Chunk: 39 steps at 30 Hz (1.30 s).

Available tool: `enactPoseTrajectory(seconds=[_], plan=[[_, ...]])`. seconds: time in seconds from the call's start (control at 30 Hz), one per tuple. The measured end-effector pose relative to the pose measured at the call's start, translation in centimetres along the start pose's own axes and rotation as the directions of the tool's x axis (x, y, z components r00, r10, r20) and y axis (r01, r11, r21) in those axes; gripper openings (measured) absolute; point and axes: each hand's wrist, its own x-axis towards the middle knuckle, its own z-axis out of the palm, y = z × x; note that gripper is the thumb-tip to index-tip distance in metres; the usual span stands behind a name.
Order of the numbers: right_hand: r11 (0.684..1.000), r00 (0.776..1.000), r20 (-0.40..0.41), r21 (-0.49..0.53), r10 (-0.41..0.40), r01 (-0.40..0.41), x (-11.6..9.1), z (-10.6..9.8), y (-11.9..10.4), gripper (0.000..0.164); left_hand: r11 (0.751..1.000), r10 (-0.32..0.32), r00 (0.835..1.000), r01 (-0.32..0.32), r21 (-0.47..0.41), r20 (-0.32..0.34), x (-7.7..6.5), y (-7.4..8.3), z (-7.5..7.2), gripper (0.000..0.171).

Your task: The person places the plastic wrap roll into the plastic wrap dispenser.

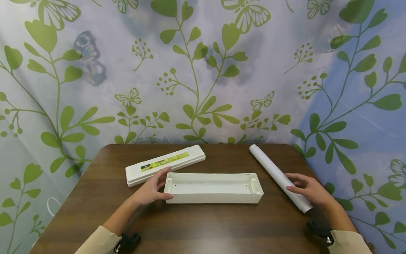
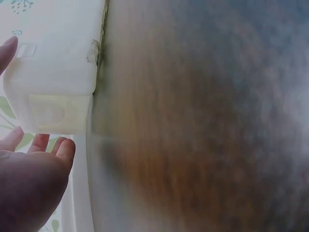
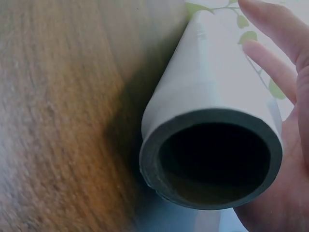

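A long, shallow white plastic box (image 1: 212, 198) lies hollow side up at mid-table. At its left end is my left hand (image 1: 154, 188), the thumb on the front wall and the index finger at the back corner; the left wrist view shows the other fingers loosely bent beyond the box's end face (image 2: 58, 113). To the right, a long white roll (image 1: 274, 171) with a hollow tube core lies slantwise on the table. Beside its near part hovers my right hand (image 1: 309, 188), fingers spread. In the right wrist view those fingers (image 3: 270, 63) do not curl round the roll.
A white lid (image 1: 196, 151) with a yellow-green label lies slantwise behind the box, on the left. Everything stands on a brown wooden table (image 1: 206, 225). Behind it hangs a curtain (image 1: 209, 88) printed with green leaves and butterflies.
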Motion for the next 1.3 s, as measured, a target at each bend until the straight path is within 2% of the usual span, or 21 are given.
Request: enactPoseTrajectory(seconds=[0.1, 0.43, 0.67, 0.83, 1.3], plan=[[1.0, 1.0, 0.01, 0.012, 0.005, -0.005, 0.0, -0.1, 0.1, 0.063, 1.0, -0.014, 1.0, 0.014, -0.011, 0.013, -0.1, 0.0, -0.1, 0.107], [0.995, 0.997, 0.046, 0.073, -0.065, 0.061, 0.3, 0.1, 0.2, 0.063, 0.996, -0.029, 0.997, 0.035, -0.085, 0.072, -0.1, 0.2, -0.3, 0.109], [0.996, 0.996, 0.044, 0.057, -0.073, 0.07, 0.7, 0.3, 0.4, 0.066, 0.99, -0.026, 0.994, 0.041, -0.135, 0.111, -0.1, 0.0, -0.5, 0.108], [0.993, 0.995, 0.057, 0.086, -0.085, 0.08, 0.7, 0.5, 0.5, 0.068, 0.981, -0.038, 0.989, 0.064, -0.182, 0.144, -0.1, -0.1, -0.6, 0.109], [0.994, 0.991, 0.121, 0.097, -0.058, 0.046, 0.8, 0.2, -0.6, 0.071, 0.978, -0.039, 0.98, 0.078, -0.194, 0.195, 0.2, -0.2, -0.7, 0.108]])
